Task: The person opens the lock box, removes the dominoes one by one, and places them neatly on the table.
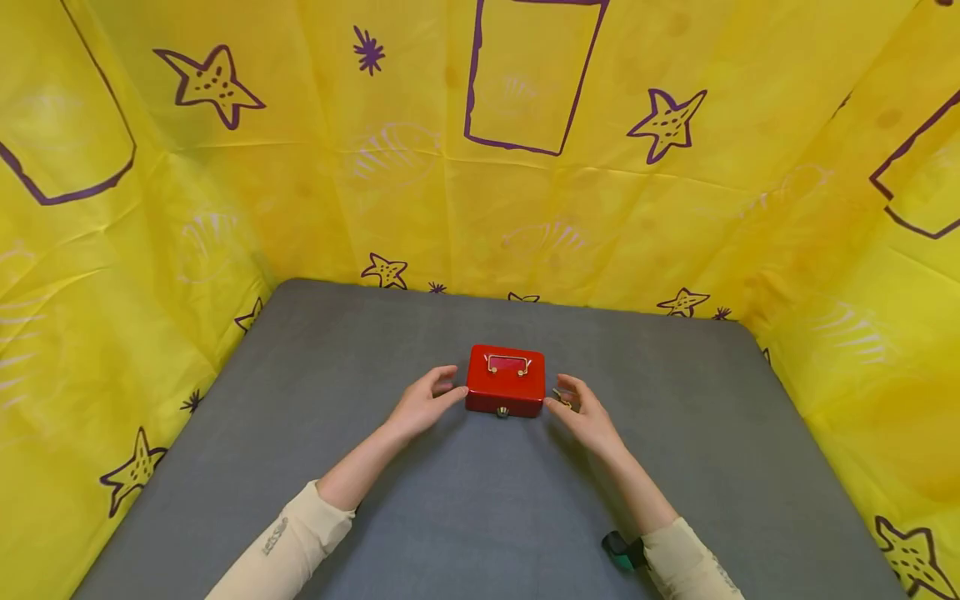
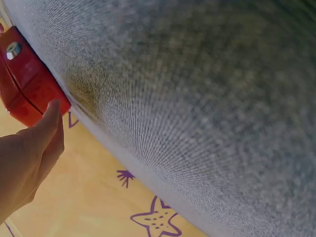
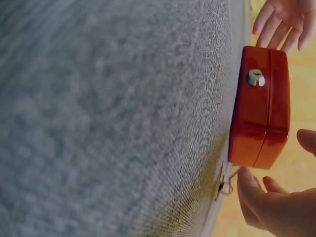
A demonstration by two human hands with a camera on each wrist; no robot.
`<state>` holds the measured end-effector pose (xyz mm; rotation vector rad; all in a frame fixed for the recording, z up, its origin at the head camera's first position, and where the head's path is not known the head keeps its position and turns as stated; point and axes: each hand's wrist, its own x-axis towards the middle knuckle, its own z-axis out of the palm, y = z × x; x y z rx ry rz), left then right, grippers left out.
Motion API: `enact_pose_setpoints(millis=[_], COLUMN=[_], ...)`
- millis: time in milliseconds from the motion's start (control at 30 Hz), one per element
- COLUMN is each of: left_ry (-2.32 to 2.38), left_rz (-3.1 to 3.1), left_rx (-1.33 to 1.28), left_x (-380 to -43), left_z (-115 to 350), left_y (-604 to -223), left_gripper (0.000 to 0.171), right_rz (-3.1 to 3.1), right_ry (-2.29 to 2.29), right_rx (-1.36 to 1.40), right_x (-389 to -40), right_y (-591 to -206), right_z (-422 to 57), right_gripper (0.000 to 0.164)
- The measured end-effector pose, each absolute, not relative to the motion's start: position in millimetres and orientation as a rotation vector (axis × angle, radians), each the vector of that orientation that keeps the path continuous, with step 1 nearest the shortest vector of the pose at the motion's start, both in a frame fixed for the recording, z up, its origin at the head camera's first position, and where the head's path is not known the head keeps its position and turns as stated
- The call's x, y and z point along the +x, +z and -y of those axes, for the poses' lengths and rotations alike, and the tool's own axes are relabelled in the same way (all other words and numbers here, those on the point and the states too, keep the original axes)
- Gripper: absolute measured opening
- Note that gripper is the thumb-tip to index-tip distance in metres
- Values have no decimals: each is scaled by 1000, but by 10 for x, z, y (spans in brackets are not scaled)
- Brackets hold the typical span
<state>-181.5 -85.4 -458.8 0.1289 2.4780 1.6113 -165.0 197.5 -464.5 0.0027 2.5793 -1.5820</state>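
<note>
A red cash box (image 1: 504,390) sits closed on the grey table, with a metal handle (image 1: 508,357) on its lid. On its front is a round silver lock (image 3: 256,77), and no key stands in it. My left hand (image 1: 424,407) is beside the box's left side, fingers relaxed and thumb tip right at the wall. At the opposite side, my right hand (image 1: 589,417) is held with loosely bent fingers, its thumb close to the box's lower corner. Small keys on a ring (image 3: 223,187) lie on the table just right of the box, partly behind the right hand in the head view.
The grey tabletop (image 1: 450,517) spreads around the box. Yellow cloth (image 1: 480,208) with purple drawings hangs behind it and along both sides. A dark band with a green part (image 1: 621,552) is at the right wrist, by the sleeve.
</note>
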Motion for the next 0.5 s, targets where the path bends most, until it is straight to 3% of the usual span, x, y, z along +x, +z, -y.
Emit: enact_pose_setpoints(millis=[500], left_ry=[1651], left_rz=[-2415], left_rx=[91], left_x=[-1874], left_z=[733], left_y=[-4632], left_gripper=[54], right_rz=[-2490], right_ry=[-1632], right_rx=[38], right_x=[-1679], right_y=[-4690], right_z=[-1830], right_gripper=[64])
